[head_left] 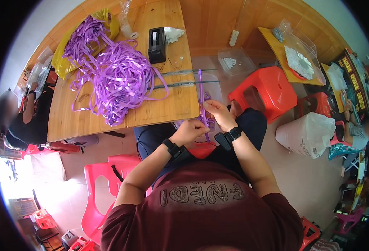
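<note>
The largest thing is a yellow-brown wooden table with a flat top [167,108], and every place here is told from it. On the table lies a big loose pile of shiny purple ribbon [119,81]. Beside the table's right edge, lower than its top, is a shallow clear plastic box [214,91], in which more purple pieces lie. Two thin grey rods [211,82] stick out from the same edge.

Just off the table's near right corner, the right hand [221,115] has its thumb and forefinger narrowly together, seemingly pinching a long, narrow purple ribbon strip [201,90]. The left hand [188,132] is closer to the table's front edge, its fingertips gathered near the lower part of this strip; whether they grip it, one cannot tell.

For good handling, it seems better to pinch the strip lightly, keep it flat and moderately tight, and avoid pulling it sideways along the rods.

The strip looks smooth and nearly straight, a little deeper in colour than the pile. It runs beside the table's right edge and crosses both rods.
</note>
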Available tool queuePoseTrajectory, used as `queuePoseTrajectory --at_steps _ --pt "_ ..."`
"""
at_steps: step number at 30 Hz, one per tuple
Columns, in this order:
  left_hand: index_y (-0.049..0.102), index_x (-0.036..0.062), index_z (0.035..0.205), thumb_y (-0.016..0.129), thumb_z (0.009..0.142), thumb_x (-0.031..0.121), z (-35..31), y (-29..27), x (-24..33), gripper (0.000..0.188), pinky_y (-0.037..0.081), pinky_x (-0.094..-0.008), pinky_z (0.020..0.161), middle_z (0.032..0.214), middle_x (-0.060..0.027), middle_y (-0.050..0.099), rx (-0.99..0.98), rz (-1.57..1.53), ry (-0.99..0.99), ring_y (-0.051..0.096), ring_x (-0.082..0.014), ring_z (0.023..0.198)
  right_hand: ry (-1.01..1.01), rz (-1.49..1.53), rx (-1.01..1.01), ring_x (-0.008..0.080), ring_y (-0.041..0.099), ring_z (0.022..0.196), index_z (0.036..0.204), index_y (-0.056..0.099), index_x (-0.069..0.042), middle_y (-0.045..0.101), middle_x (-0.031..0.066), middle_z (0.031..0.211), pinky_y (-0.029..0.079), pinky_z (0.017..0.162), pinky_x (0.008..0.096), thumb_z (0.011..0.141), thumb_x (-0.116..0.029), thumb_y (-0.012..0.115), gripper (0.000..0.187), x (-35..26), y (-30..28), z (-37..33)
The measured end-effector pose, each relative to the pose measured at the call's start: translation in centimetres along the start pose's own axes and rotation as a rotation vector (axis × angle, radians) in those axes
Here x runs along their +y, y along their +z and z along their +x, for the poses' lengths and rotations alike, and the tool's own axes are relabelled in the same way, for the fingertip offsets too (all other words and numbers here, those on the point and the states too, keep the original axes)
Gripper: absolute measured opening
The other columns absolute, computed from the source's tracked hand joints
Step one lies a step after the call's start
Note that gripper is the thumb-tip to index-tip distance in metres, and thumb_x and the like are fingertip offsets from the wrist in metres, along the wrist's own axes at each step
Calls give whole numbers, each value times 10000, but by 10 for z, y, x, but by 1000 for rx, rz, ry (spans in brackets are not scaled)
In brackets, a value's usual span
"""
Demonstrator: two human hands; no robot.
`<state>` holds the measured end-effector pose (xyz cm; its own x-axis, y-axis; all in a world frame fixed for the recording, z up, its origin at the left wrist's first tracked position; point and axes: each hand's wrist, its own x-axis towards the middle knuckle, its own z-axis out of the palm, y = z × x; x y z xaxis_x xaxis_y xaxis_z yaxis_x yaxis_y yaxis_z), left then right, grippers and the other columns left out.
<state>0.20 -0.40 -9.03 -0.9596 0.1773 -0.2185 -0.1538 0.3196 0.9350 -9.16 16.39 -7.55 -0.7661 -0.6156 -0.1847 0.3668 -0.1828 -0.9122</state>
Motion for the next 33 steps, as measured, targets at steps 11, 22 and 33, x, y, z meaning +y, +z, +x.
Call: queuePoseTrajectory --at_steps 11,22,33 --pt "733 37 1010 684 959 243 -7 -9 17 217 483 -207 662 849 10 697 -257 -466 -143 626 -59 764 86 389 -141 205 662 987 1092 650 -32 691 93 1053 533 902 374 994 -343 613 329 -16 -10 53" --pt "726 8 1025 667 966 178 -6 0 -1 189 514 -242 742 946 -38 730 -330 -853 -44 631 -91 800 109 311 -241 171 653 997 1011 694 -53 697 71 1038 520 913 351 965 -191 644 154 -7 -21 43" --pt "705 -28 866 730 900 156 -2 1 13 189 486 -275 654 775 -52 683 -100 -183 146 592 -104 702 -252 -227 189 53 617 747 1042 715 29 714 24 872 470 670 189 925 -81 681 164 -32 2 64"
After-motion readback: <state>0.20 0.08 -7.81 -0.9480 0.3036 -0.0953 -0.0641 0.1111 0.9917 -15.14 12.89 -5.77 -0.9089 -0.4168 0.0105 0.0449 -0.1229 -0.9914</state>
